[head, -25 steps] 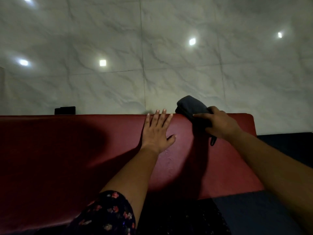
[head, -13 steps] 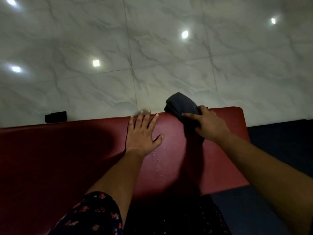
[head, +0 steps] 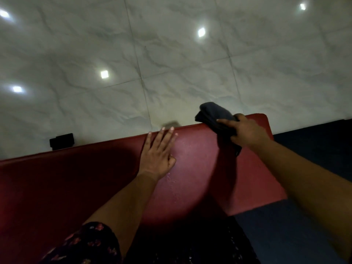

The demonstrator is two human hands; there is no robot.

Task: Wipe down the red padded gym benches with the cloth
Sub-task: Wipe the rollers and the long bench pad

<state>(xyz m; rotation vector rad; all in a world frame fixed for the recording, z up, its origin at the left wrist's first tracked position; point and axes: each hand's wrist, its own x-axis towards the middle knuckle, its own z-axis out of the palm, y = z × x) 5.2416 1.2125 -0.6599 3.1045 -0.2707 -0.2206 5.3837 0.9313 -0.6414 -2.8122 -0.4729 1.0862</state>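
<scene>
Gripping a dark cloth (head: pixel 215 115), the right hand (head: pixel 247 132) sits at the bench's (head: pixel 95 187) far edge, near its right end; fingers curled round the bunched cloth, index laid along it, part of the cloth sticking out past the edge over the floor (head: pixel 171 54). Left hand (head: pixel 158 155) lies flat on the red pad w/ fingers straight & close together, tips at the far edge, holding nothing, just left of the cloth but not touching it. Bench runs left to right across the view. Faint pale scuff marks on the pad btwn the two hands. Small black block (head: pixel 62 141) on the marble tiles behind the bench, well left. Dark blue mat (head: pixel 285 235) at the right end. Floral sleeve (head: pixel 91 242) at bottom.
</scene>
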